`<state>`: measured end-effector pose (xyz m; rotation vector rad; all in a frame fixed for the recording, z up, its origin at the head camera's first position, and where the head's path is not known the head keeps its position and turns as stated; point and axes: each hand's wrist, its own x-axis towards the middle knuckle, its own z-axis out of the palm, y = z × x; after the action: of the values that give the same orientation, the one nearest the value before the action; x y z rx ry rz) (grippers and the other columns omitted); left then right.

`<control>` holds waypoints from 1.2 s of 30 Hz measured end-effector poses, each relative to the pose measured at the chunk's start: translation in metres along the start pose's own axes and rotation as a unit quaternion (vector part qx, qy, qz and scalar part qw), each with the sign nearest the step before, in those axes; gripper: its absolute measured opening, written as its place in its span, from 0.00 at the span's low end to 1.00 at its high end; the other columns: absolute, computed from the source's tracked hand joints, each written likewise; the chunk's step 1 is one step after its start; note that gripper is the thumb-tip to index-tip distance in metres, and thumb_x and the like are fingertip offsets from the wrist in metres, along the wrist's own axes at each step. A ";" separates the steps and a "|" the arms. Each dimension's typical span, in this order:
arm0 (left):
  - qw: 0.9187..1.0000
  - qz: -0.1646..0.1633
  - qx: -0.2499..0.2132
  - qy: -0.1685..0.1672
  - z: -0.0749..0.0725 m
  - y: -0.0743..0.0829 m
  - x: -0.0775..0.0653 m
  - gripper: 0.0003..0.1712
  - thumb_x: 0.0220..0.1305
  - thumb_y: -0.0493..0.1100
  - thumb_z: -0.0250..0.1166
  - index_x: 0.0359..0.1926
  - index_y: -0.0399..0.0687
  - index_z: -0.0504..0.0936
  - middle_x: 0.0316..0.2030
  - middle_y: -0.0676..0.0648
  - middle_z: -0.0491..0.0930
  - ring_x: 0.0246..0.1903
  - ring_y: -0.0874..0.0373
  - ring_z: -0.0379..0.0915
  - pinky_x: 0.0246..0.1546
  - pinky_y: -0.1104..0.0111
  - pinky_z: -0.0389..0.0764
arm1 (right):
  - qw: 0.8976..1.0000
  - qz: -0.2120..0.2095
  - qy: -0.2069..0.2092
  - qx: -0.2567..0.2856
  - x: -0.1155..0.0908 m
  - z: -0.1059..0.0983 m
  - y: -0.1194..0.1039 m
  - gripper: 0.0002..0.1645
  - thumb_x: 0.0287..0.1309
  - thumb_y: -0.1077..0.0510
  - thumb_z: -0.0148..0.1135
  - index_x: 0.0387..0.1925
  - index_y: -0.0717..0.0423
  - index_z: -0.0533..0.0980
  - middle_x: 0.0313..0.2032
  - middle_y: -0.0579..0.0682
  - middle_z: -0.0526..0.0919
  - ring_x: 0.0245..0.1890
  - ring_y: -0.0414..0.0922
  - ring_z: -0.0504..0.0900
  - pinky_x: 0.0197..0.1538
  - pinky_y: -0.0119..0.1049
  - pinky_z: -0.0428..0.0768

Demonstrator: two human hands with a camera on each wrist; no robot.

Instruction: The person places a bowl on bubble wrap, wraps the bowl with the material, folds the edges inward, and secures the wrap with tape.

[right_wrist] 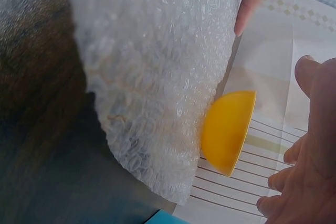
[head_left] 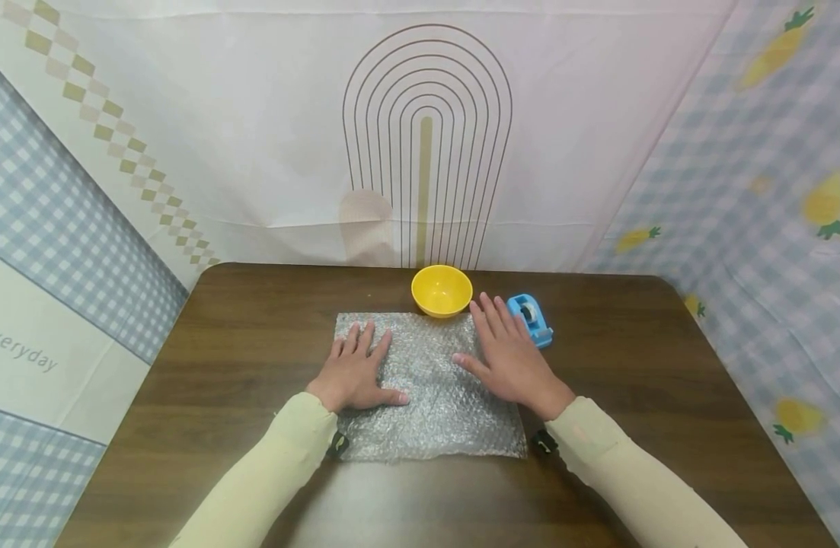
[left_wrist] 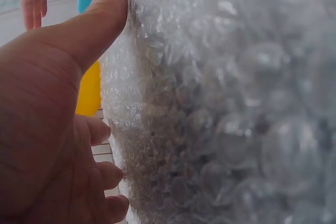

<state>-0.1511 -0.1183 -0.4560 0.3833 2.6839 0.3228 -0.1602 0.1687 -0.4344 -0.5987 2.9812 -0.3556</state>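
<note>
A sheet of clear bubble wrap lies flat on the wooden table. On its left part rests my left hand, fingers spread and thumb pointing right. My right hand is over the sheet's right edge with fingers straight; in the right wrist view that hand appears slightly raised off the wrap. Just behind the sheet's far edge stands a yellow bowl, its inside bare. A blue tape dispenser with a roll in it sits beside my right fingers, partly hidden by them.
The brown table extends to both sides of the sheet. Behind it hangs a white cloth with an arch pattern, and a checked cloth with pineapples hangs at the right.
</note>
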 end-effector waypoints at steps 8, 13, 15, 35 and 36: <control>1.000 -0.001 0.003 -0.007 0.001 0.000 0.004 0.68 0.57 0.79 0.66 0.85 0.54 0.45 0.85 0.37 0.33 0.84 0.35 0.27 0.82 0.38 0.39 | 1.000 0.003 -0.003 0.001 0.001 -0.003 0.002 0.59 0.70 0.27 0.53 0.84 0.53 0.41 0.85 0.56 0.35 0.86 0.59 0.35 0.81 0.66 0.47; 1.000 0.001 0.002 -0.006 0.001 0.001 0.006 0.67 0.57 0.78 0.66 0.85 0.54 0.46 0.85 0.37 0.33 0.84 0.35 0.27 0.82 0.38 0.40 | 1.000 0.005 0.000 0.000 0.004 -0.003 0.005 0.60 0.69 0.27 0.54 0.85 0.52 0.40 0.85 0.56 0.35 0.85 0.59 0.36 0.81 0.67 0.47; 1.000 0.001 0.002 -0.005 0.001 0.001 0.006 0.67 0.57 0.78 0.66 0.85 0.54 0.47 0.85 0.37 0.33 0.84 0.34 0.27 0.82 0.38 0.40 | 1.000 0.006 0.001 -0.003 0.006 -0.003 0.006 0.61 0.69 0.27 0.54 0.85 0.52 0.40 0.85 0.56 0.36 0.85 0.60 0.36 0.81 0.67 0.47; 1.000 0.004 -0.005 -0.002 0.001 0.000 0.002 0.66 0.57 0.76 0.70 0.84 0.54 0.49 0.84 0.36 0.35 0.84 0.34 0.30 0.81 0.37 0.44 | 1.000 -0.005 -0.003 0.000 0.025 -0.012 0.015 0.59 0.72 0.29 0.52 0.84 0.57 0.38 0.85 0.60 0.35 0.85 0.60 0.35 0.83 0.62 0.48; 1.000 0.005 -0.004 -0.001 0.001 0.000 0.003 0.66 0.56 0.76 0.70 0.84 0.54 0.49 0.84 0.36 0.35 0.84 0.33 0.30 0.81 0.38 0.44 | 1.000 -0.003 -0.004 0.002 0.026 -0.012 0.016 0.59 0.72 0.29 0.52 0.84 0.57 0.38 0.85 0.59 0.34 0.85 0.60 0.35 0.83 0.62 0.48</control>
<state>-0.1529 -0.1172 -0.4578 0.3954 2.6793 0.3366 -0.1912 0.1753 -0.4272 -0.6068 2.9702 -0.3592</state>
